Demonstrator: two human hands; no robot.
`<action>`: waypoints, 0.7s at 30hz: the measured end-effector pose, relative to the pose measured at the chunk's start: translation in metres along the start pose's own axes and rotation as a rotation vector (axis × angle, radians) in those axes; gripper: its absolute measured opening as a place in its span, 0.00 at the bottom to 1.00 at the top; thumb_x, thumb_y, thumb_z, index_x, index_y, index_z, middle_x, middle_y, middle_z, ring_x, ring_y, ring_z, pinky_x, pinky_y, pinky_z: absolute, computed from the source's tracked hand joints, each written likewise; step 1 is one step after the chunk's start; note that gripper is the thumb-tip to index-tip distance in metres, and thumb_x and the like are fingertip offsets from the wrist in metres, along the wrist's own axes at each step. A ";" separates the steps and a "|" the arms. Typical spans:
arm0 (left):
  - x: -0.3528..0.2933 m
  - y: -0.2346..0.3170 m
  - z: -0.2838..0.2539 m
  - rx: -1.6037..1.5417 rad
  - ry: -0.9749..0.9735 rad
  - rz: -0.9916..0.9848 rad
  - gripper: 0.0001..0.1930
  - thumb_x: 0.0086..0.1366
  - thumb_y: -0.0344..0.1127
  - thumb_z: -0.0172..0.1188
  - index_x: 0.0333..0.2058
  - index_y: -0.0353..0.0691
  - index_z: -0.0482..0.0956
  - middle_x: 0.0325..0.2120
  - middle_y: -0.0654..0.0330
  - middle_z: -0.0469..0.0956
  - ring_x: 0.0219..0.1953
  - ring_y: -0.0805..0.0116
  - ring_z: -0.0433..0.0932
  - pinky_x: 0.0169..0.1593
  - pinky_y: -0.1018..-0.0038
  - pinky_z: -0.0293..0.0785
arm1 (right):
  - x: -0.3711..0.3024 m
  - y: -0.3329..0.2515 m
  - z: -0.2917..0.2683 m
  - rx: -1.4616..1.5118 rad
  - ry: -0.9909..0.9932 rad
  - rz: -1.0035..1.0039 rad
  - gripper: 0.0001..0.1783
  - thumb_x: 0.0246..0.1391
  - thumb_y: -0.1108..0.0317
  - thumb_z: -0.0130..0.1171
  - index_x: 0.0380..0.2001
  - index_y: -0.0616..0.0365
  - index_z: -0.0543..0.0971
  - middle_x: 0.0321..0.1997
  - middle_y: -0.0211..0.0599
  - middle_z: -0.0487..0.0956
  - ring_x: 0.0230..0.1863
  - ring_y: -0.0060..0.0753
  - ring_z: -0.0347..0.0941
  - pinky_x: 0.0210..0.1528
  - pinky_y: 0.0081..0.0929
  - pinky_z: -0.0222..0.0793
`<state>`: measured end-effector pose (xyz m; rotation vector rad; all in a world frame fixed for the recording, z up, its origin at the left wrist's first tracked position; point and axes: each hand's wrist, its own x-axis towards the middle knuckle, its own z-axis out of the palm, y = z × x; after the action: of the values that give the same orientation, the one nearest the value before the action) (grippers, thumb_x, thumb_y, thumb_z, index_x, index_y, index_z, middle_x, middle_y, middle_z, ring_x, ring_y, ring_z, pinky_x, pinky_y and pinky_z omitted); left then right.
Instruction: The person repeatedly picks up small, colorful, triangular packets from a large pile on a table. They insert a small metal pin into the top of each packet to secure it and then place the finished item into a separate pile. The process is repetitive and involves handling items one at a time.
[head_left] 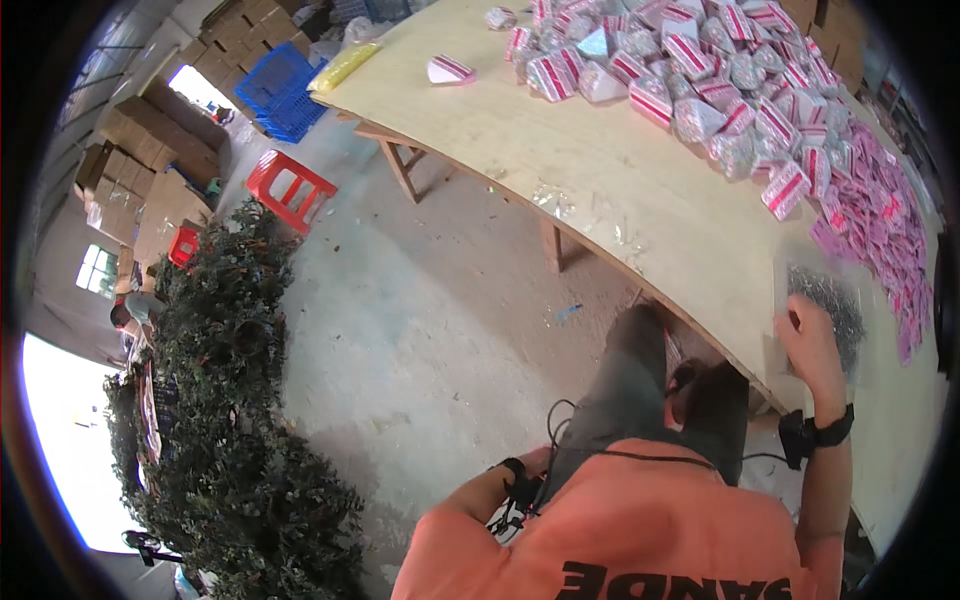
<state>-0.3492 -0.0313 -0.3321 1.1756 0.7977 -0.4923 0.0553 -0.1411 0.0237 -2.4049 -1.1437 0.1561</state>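
My right hand (812, 345) is at the right side of the table, over the near edge of a clear shallow tray (785, 268). Many small dark, thin pieces (832, 300) lie in that tray. The fingers of this hand curl inward as in a pinch, and whatever they hold is too small to make out. My left hand (538, 461) is down beside my left thigh, below table height. Its fingers are hidden by my leg and shirt. Beyond the tray spreads a heap of pink packets (880, 215).
A large pile of clear bags with pink-and-white labels (690, 90) covers the far table (480, 110); one bag (450, 69) lies apart. A yellow packet (345, 68) rests at the left corner. Leftward are red stools (290, 185), blue crates (280, 90), green foliage (230, 400) and a person (138, 310).
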 end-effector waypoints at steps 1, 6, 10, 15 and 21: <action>0.004 0.002 -0.004 0.074 -0.012 0.008 0.16 0.55 0.46 0.55 0.38 0.42 0.76 0.22 0.61 0.76 0.21 0.73 0.74 0.23 0.72 0.72 | 0.000 0.002 0.000 -0.011 -0.003 -0.009 0.11 0.44 0.70 0.53 0.22 0.67 0.64 0.20 0.51 0.64 0.23 0.51 0.61 0.27 0.38 0.57; -0.003 0.039 -0.004 0.378 -0.104 -0.126 0.16 0.55 0.45 0.55 0.39 0.43 0.76 0.21 0.61 0.75 0.18 0.71 0.73 0.22 0.71 0.71 | -0.001 0.001 -0.008 -0.042 -0.014 0.003 0.09 0.42 0.72 0.52 0.22 0.66 0.65 0.20 0.50 0.64 0.23 0.50 0.62 0.27 0.39 0.57; -0.005 0.029 -0.005 0.496 -0.035 -0.160 0.17 0.55 0.46 0.55 0.39 0.43 0.76 0.22 0.61 0.76 0.20 0.70 0.74 0.24 0.69 0.70 | 0.013 0.000 -0.004 -0.067 -0.030 0.034 0.07 0.42 0.74 0.51 0.22 0.65 0.64 0.20 0.48 0.64 0.22 0.49 0.62 0.26 0.39 0.57; -0.007 0.033 -0.027 0.692 0.061 -0.284 0.17 0.55 0.47 0.54 0.40 0.44 0.76 0.24 0.61 0.76 0.23 0.69 0.74 0.27 0.67 0.70 | 0.047 0.011 -0.015 -0.046 -0.137 0.181 0.09 0.42 0.70 0.53 0.22 0.65 0.67 0.20 0.48 0.67 0.22 0.47 0.64 0.26 0.41 0.59; -0.018 0.052 -0.050 0.835 0.086 -0.392 0.17 0.55 0.47 0.54 0.40 0.46 0.77 0.27 0.61 0.76 0.26 0.68 0.74 0.31 0.64 0.68 | 0.053 0.013 -0.013 -0.104 -0.293 0.268 0.06 0.38 0.76 0.50 0.22 0.64 0.66 0.21 0.40 0.63 0.22 0.35 0.62 0.24 0.29 0.56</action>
<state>-0.3382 0.0315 -0.2942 1.8185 0.9324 -1.1794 0.1028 -0.1126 0.0348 -2.6855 -0.9620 0.5655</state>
